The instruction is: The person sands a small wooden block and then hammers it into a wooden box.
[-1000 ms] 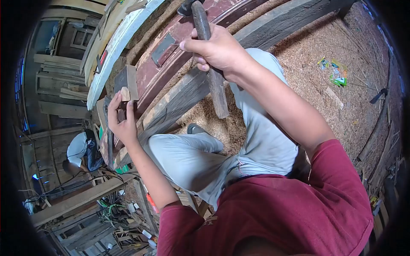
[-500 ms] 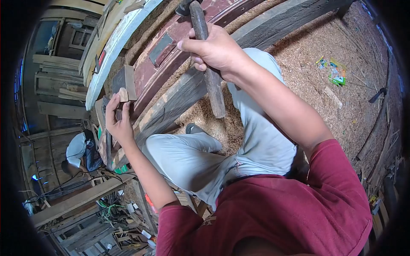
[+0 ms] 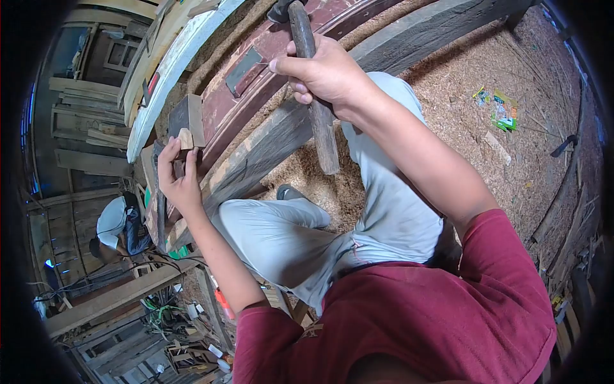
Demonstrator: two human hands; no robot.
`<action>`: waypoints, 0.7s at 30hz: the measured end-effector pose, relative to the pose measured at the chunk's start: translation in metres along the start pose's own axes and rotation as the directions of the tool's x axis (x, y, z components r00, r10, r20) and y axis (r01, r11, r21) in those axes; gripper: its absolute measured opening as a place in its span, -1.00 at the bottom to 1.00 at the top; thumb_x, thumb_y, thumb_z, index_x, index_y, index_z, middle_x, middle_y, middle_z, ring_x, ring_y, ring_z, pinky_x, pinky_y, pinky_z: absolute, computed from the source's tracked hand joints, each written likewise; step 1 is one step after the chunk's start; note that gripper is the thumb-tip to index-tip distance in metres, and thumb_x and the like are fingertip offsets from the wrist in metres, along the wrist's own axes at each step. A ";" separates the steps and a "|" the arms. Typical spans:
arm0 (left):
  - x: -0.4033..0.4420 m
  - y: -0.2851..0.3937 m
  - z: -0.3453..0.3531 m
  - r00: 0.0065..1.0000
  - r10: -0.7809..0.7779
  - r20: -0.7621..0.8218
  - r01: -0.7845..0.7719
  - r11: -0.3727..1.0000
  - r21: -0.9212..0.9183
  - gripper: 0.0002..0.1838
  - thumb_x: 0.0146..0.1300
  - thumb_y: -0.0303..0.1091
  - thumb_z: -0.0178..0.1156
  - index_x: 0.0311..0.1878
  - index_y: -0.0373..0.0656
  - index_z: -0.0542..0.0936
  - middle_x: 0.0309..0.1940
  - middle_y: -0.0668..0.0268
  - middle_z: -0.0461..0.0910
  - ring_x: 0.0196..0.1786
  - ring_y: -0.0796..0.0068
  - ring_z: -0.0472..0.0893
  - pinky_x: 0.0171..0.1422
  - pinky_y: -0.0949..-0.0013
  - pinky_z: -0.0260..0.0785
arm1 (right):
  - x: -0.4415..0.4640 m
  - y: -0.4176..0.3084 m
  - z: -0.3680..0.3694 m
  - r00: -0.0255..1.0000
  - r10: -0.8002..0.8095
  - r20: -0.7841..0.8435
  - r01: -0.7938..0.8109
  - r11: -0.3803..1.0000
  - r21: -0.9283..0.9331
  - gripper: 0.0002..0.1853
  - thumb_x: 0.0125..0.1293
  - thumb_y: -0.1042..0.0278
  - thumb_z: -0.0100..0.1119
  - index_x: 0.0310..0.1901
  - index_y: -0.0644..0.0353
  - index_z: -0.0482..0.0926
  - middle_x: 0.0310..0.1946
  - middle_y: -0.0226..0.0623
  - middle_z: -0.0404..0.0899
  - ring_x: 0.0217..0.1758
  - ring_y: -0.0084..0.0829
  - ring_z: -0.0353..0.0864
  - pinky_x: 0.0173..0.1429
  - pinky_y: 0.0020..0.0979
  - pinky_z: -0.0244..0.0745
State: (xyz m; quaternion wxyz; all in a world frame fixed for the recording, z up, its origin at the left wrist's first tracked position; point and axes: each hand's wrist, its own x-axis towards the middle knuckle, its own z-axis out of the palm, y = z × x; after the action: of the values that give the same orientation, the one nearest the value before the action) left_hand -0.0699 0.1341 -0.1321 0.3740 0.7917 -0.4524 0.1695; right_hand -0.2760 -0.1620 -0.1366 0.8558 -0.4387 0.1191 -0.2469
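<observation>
My right hand (image 3: 327,72) is wrapped around the wooden handle of a hammer (image 3: 324,144). The hammer's dark head lies over a reddish-brown board (image 3: 220,118) at the top. My left hand (image 3: 181,185) pinches a small pale wood piece (image 3: 185,137) between thumb and fingers. That piece is against, or right beside, a block with a dark face (image 3: 185,114) at the board's near end. A grey rectangular plate (image 3: 245,72) sits on the board between my two hands.
A thick weathered beam (image 3: 268,137) runs along the board's near side. Beyond it lies a long white-edged plank (image 3: 163,89). Wood shavings (image 3: 448,121) cover the ground, with a green-and-yellow wrapper (image 3: 504,112) on them. Another person (image 3: 118,221) bends down at the left.
Both hands keep their grips and stay almost in place. The hammer and my right hand have shifted only slightly.
</observation>
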 end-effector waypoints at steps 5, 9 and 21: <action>-0.001 0.000 0.005 0.998 -0.038 -0.050 0.032 0.994 -0.103 -0.66 0.29 -0.73 0.37 0.11 -0.32 0.67 0.19 0.12 0.69 0.41 0.14 0.61 0.53 0.17 0.39 | -0.001 -0.001 0.001 1.000 0.005 -0.021 -0.005 1.000 0.017 -0.62 0.32 0.53 0.39 0.00 0.25 0.35 -0.44 -0.38 0.51 -0.56 -0.59 0.49 -0.54 -0.49 0.41; -0.002 -0.003 0.002 1.000 -0.007 -0.020 0.006 0.998 -0.068 -0.63 0.32 -0.76 0.32 0.18 -0.34 0.67 0.27 0.09 0.65 0.41 0.21 0.60 0.54 0.20 0.38 | -0.002 -0.002 0.002 1.000 0.013 -0.022 -0.013 1.000 0.018 -0.65 0.34 0.50 0.43 -0.08 0.14 0.37 -0.42 -0.47 0.50 -0.55 -0.67 0.45 -0.55 -0.56 0.35; 0.000 0.017 0.000 0.998 0.055 -0.011 -0.054 0.998 0.038 -0.62 0.27 -0.64 0.45 0.16 -0.28 0.69 0.22 0.12 0.68 0.37 0.22 0.62 0.52 0.20 0.38 | -0.002 -0.002 0.003 0.999 0.021 -0.038 -0.020 1.000 0.020 -0.63 0.33 0.50 0.44 -0.07 0.13 0.35 -0.43 -0.47 0.48 -0.56 -0.66 0.45 -0.55 -0.54 0.35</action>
State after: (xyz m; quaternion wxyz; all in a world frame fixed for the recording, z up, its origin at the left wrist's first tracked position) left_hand -0.0844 0.1283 -0.1247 0.3569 0.7849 -0.4683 0.1930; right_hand -0.2775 -0.1602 -0.1333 0.8601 -0.4245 0.1375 -0.2474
